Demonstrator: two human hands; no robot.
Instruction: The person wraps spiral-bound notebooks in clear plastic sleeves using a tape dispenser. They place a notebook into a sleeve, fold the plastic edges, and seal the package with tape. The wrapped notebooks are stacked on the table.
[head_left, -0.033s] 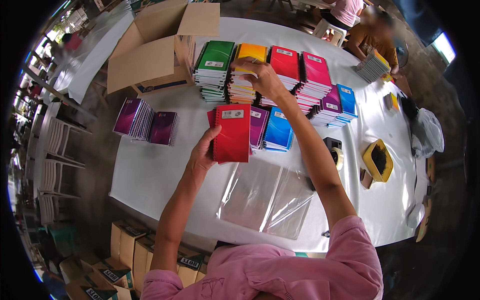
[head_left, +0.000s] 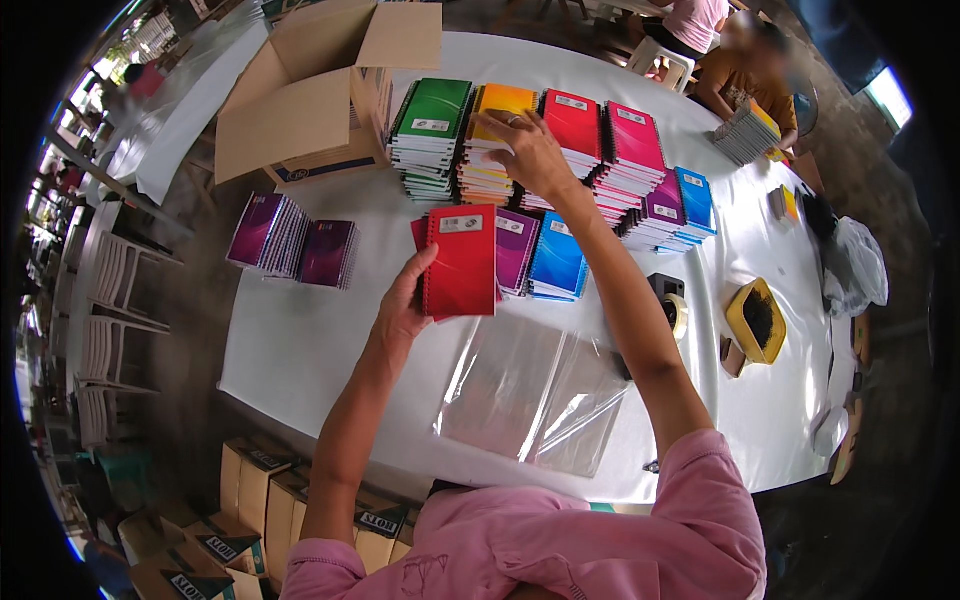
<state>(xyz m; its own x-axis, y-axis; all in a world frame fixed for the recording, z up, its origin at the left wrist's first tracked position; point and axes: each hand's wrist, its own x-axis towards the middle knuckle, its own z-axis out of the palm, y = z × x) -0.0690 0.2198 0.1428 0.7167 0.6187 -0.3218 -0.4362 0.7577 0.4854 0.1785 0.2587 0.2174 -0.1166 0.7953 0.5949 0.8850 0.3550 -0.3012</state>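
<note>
My left hand (head_left: 405, 300) holds a red spiral notebook (head_left: 462, 258) upright by its left edge, just above the white table (head_left: 300, 340); another red cover shows behind it. My right hand (head_left: 530, 150) reaches far forward and grips the top notebook of the orange stack (head_left: 495, 105). Beside that stack stand a green stack (head_left: 430, 125), a red stack (head_left: 572, 120) and a pink stack (head_left: 632, 135). A purple pile (head_left: 515, 245) and a blue pile (head_left: 558, 262) lie right of the held notebook. Clear plastic sleeves (head_left: 530, 390) lie near me.
An open cardboard box (head_left: 320, 90) stands at the back left, and two purple notebook stacks (head_left: 290, 240) lie left. A tape dispenser (head_left: 670, 300), a yellow tray (head_left: 758, 320) and a white bag (head_left: 855, 260) are right. Another person (head_left: 745, 75) sits at the far end. Cartons (head_left: 260, 490) stand below the table.
</note>
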